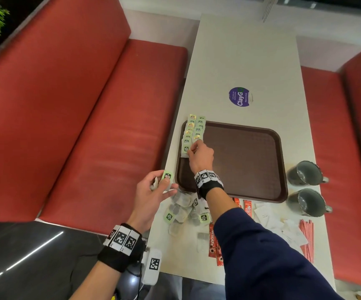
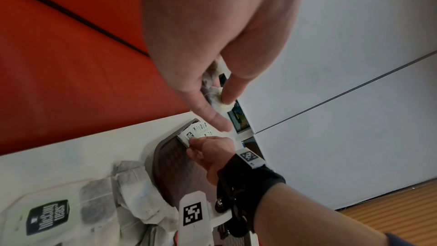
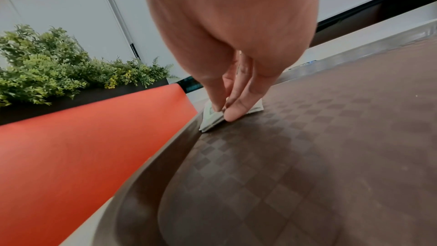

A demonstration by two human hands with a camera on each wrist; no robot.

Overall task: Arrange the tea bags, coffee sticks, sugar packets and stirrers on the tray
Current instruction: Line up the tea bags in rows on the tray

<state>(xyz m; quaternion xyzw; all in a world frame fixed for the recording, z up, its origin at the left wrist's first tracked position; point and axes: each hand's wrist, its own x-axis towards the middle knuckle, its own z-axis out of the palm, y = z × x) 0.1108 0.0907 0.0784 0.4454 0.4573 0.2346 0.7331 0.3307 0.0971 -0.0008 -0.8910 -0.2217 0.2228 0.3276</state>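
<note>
A brown tray [image 1: 251, 161] lies on the white table. Two overlapping rows of green-tagged tea bags [image 1: 193, 128] run along its far left side. My right hand [image 1: 193, 148] reaches over the tray and pinches the nearest tea bag [image 3: 212, 121] of the rows between thumb and fingertips, low on the tray floor [image 3: 307, 156]. My left hand [image 1: 164, 182] hovers just left of the tray's near corner and holds a tea bag [image 1: 167, 176] by thumb and fingers, with its green tag up. In the left wrist view that tea bag [image 2: 220, 98] hangs crumpled in the pinch.
A loose pile of tea bags [image 1: 181, 211] lies by the tray's near left corner. Red coffee sticks [image 1: 214, 245], white sugar packets [image 1: 283, 226] and red stirrers [image 1: 307, 239] lie at the near edge. Two grey mugs [image 1: 307, 173] stand right of the tray. Red benches flank the table.
</note>
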